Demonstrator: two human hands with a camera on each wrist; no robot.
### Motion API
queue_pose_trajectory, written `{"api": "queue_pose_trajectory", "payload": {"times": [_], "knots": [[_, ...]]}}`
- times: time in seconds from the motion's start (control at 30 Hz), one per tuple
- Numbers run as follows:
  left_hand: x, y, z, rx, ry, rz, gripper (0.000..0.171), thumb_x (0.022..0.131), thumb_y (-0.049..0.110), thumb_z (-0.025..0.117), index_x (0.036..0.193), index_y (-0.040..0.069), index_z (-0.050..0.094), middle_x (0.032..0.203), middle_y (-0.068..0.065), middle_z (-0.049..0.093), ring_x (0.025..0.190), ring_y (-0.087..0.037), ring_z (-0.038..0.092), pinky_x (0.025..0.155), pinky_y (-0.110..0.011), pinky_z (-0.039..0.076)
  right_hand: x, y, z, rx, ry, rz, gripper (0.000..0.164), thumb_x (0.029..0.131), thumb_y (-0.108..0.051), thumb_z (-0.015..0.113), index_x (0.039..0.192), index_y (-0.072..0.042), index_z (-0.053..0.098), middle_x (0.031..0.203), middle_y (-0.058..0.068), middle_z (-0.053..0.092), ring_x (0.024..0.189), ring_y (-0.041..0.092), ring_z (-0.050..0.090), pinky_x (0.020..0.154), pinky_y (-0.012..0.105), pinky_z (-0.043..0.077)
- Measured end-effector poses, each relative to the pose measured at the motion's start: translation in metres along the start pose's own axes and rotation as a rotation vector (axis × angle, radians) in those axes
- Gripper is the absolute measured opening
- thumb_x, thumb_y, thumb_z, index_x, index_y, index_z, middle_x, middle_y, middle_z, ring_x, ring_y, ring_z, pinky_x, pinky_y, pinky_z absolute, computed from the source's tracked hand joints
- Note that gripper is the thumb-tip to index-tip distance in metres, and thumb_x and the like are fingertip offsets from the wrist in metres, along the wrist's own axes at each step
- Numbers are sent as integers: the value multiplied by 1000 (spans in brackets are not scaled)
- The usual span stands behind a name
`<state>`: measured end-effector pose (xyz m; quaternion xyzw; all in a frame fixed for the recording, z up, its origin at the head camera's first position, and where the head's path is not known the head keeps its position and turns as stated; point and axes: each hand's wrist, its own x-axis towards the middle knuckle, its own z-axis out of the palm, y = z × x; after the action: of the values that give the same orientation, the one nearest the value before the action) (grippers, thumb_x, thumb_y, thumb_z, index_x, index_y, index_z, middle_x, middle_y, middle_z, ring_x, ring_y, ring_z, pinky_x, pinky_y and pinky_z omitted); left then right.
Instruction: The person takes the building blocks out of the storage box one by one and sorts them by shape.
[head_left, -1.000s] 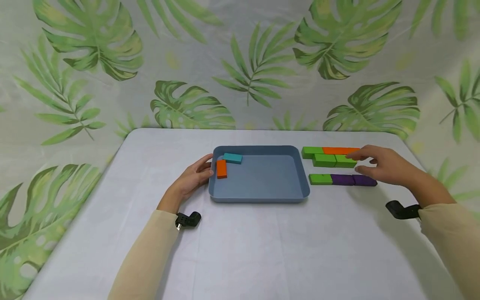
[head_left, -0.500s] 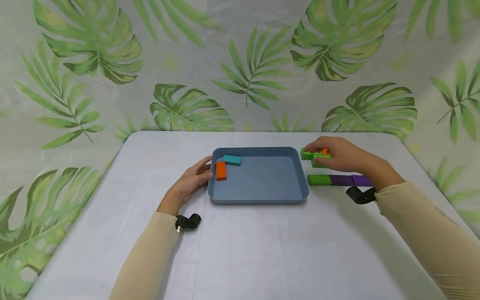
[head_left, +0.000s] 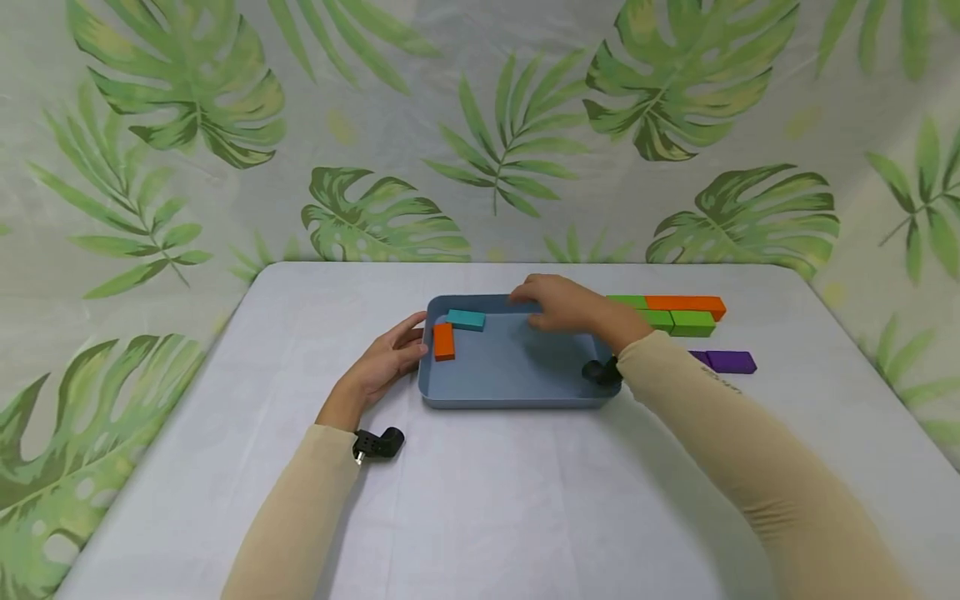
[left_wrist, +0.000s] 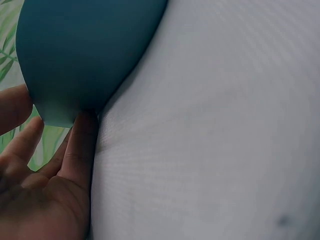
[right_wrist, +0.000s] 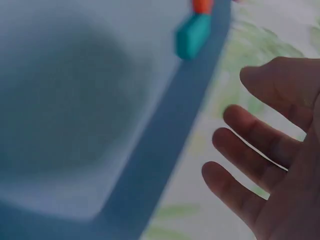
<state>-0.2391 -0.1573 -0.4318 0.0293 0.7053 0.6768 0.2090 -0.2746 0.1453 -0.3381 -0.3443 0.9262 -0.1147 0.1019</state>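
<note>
A blue-grey tray [head_left: 517, 392] lies on the white table. Inside it at the left are an orange block [head_left: 443, 342] and a teal block [head_left: 467, 319]. My left hand [head_left: 378, 362] rests its fingertips against the outside of the tray's left wall; in the left wrist view those fingers [left_wrist: 80, 150] are extended and touch the tray [left_wrist: 85, 55]. Over the far middle of the tray hovers my right hand [head_left: 566, 304]. The right wrist view shows the right hand's spread fingers [right_wrist: 250, 155] with nothing in them, apart from the teal block [right_wrist: 194, 37].
Right of the tray, green blocks [head_left: 693, 322] lie in front of a row with an orange block [head_left: 684, 306]. Nearer are purple blocks [head_left: 731, 362], partly hidden by my right sleeve [head_left: 720, 442]. A leaf-patterned cloth [head_left: 502, 150] hangs behind the table.
My right hand has swept left, from above the block rows at the right to above the tray. My left hand stays at the tray's left wall, and the blocks lie as before.
</note>
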Motion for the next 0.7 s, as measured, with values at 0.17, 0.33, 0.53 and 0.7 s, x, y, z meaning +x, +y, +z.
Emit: {"api": "queue_pose_trajectory", "payload": {"times": [0.17, 0.33, 0.53, 0.7], "knots": [[1, -1, -1, -1, -8, 8, 66, 101, 7, 52, 159, 26, 25, 163, -13, 26, 150, -29, 29, 123, -49, 28, 29, -20, 17, -51, -43, 1, 43, 92, -4, 59, 135, -6, 61, 134, 17, 59, 124, 33, 55, 107, 47, 47], [2, 0, 1, 4, -19, 11, 67, 101, 8, 53, 158, 27, 26, 163, -12, 26, 150, -29, 30, 123, -48, 29, 43, -32, 24, -17, -9, 18, 42, 93, -3, 58, 134, -8, 62, 135, 15, 59, 125, 32, 55, 110, 46, 46], [2, -1, -2, 6, -23, 11, 66, 101, 9, 53, 158, 27, 26, 163, -12, 26, 150, -29, 31, 123, -49, 30, 59, -36, 30, 6, -17, 18, 42, 93, -4, 58, 135, -7, 61, 132, 15, 60, 119, 31, 56, 109, 44, 46], [2, 0, -2, -6, -15, 2, 66, 101, 9, 53, 158, 27, 27, 164, -12, 26, 150, -28, 30, 122, -49, 30, 70, -34, 38, 14, -43, 54, 44, 93, -6, 59, 137, -9, 59, 132, 15, 59, 114, 29, 56, 108, 43, 47]]}}
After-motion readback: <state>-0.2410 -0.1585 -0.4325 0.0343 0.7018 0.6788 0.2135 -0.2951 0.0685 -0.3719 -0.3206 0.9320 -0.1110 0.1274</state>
